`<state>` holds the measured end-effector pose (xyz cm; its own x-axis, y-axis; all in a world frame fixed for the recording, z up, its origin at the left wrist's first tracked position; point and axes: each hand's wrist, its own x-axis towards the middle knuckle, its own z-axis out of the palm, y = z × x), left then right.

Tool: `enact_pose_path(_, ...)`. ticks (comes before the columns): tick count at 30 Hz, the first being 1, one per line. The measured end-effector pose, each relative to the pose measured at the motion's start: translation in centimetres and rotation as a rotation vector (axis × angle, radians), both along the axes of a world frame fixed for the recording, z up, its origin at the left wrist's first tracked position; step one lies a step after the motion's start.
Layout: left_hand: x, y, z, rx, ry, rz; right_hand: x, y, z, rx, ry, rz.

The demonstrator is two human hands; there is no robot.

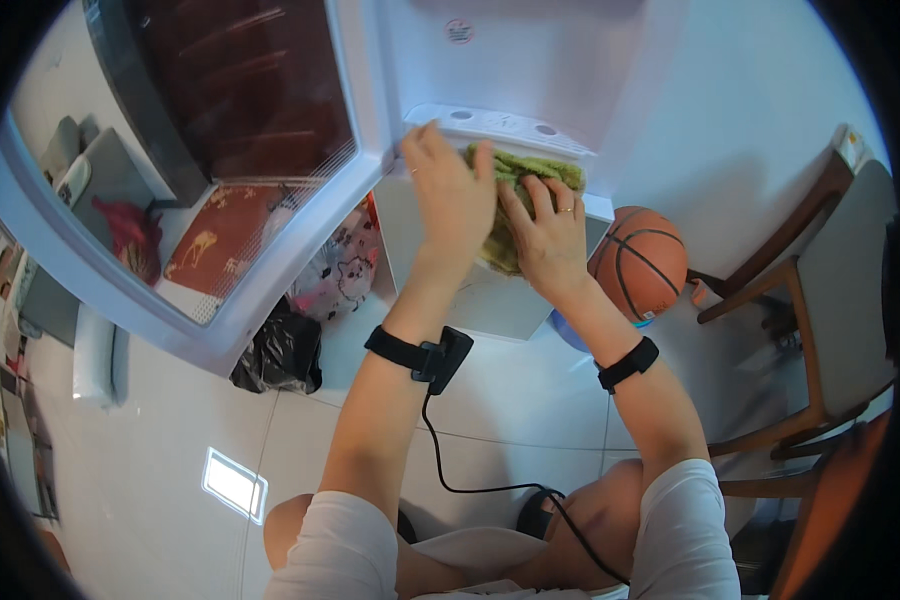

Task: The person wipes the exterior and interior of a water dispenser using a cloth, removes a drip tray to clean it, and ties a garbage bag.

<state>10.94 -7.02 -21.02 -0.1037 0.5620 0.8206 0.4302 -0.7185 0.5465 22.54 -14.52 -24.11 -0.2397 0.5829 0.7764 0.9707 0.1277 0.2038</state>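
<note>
My right hand (547,235) presses and grips a crumpled green cloth (510,166) at the lower front of a white appliance's recess (510,60). My left hand (445,190) is raised just left of the cloth, fingers bent and apart, with nothing visible in it. Behind it runs a white ledge with round recesses (505,125). The appliance's door (220,345), with a clear window, stands swung open to the left. Part of the cloth is hidden under my fingers.
A basketball (638,260) lies right of the appliance, beside wooden chairs (838,320). A patterned plastic bag (340,265) and black bag (280,345) sit on the tiled floor (150,430) to the left. A black cable (450,488) hangs from my left wrist strap.
</note>
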Motion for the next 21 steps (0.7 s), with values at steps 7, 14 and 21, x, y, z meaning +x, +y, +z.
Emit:
enact_pose_path(7, 0.0, 4.4, 2.0, -0.755, -0.525, -0.247, 0.6, -1.0, 0.1, -0.012, 0.069, 0.019)
enact_pose_path(14, 0.8, 4.4, 4.4, -1.033, -0.634, -0.273, 0.6, -0.9, -0.3, 0.029, 0.100, 0.035)
enact_pose_path(21, 1.3, 4.4, 5.3, -1.011, -0.871, -0.164, 0.5, -1.1, -0.4, 0.011, 0.118, 0.040)
